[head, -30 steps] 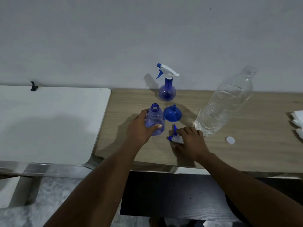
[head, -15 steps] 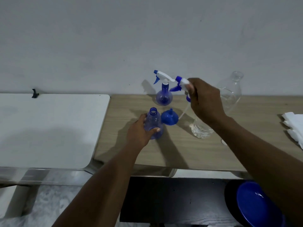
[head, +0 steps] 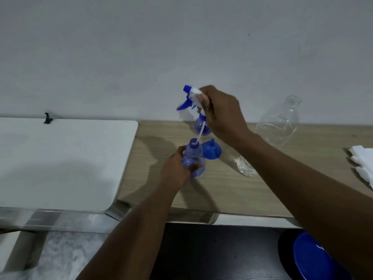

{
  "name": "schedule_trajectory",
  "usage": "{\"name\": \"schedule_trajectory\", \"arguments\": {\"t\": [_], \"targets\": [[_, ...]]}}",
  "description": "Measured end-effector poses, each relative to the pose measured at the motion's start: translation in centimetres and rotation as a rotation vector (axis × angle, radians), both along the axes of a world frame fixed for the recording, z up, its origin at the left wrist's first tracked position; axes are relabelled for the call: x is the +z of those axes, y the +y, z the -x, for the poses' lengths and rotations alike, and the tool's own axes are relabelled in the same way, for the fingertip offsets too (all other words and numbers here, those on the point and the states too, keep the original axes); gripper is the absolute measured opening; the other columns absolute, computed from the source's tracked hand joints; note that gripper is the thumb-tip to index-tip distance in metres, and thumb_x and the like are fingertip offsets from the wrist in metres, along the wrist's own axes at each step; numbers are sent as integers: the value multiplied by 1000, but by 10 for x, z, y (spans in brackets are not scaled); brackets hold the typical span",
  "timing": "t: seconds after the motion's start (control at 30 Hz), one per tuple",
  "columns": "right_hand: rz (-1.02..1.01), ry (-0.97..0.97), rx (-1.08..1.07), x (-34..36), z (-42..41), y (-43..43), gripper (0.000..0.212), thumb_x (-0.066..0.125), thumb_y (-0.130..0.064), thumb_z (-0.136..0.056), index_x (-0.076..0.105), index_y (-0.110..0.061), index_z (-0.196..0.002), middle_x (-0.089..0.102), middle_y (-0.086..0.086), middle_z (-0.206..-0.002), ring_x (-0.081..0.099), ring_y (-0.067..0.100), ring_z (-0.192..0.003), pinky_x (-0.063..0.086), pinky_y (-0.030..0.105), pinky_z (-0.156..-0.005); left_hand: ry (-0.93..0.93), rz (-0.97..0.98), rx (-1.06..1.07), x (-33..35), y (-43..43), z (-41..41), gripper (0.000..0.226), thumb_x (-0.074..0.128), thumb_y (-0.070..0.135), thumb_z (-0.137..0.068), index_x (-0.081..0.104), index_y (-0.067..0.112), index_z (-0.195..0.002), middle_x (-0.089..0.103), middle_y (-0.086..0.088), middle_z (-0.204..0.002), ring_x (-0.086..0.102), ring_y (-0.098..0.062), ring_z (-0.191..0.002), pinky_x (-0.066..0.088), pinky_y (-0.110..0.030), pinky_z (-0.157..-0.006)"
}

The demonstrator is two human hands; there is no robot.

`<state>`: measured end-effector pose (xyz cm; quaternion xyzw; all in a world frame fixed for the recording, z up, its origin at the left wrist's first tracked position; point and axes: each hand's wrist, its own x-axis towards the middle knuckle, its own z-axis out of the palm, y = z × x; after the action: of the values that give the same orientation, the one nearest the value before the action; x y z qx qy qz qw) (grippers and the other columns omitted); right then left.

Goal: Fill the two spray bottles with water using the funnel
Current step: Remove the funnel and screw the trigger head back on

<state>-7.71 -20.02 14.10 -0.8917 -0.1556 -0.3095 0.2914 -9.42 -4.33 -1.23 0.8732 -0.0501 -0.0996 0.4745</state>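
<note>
My left hand (head: pixel 175 169) grips an uncapped blue spray bottle (head: pixel 194 156) standing on the wooden table (head: pixel 222 188). My right hand (head: pixel 220 114) holds a white and blue spray head (head: pixel 190 97) above it. The head's thin tube (head: pixel 200 134) hangs down, and its tip reaches the bottle's mouth. A blue funnel (head: pixel 211 150) lies upside down just right of that bottle. A second blue spray bottle (head: pixel 199 127) stands at the wall, mostly hidden behind my right hand. A large clear water bottle (head: pixel 276 126), open, stands to the right, partly behind my right arm.
A white tabletop (head: pixel 66 158) adjoins the wooden table on the left, with a small black clip (head: pixel 48 118) at its back edge. White paper napkins (head: pixel 363 160) lie at the far right. A blue round object (head: pixel 316 257) sits below the table's front edge.
My right hand picked the spray head up from the table, lifted it and moved it left over the held bottle. The tube now reaches the bottle's mouth. My left hand kept its grip.
</note>
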Motion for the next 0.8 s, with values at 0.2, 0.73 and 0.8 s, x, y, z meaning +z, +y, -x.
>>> {"name": "schedule_trajectory", "arguments": {"t": [0.2,0.73,0.8], "targets": [[119,312,59,-63,4,14,57,21,-53,-102,59,-12,-109,67,3,-81,59,22,-67,52,41,-62,7,-25,5,0,0,0,61,81,29,-79,49,25,-131,59,13,-102,64,-18,-99,51,-37,-91],[50,409,175,-76,5,15,27,40,-45,-98,48,-18,-97,54,-2,-86,50,15,-72,43,31,-62,-12,-86,81,-4,2,4,73,81,48,-70,47,40,-135,68,15,-114,66,-10,-101,55,-35,-88],[49,447,156,-79,4,14,27,54,-37,-91,49,-16,-106,56,1,-93,54,17,-77,49,35,-64,10,-87,55,-3,0,4,68,79,42,-75,48,34,-134,67,11,-115,65,-14,-102,54,-36,-89]]}}
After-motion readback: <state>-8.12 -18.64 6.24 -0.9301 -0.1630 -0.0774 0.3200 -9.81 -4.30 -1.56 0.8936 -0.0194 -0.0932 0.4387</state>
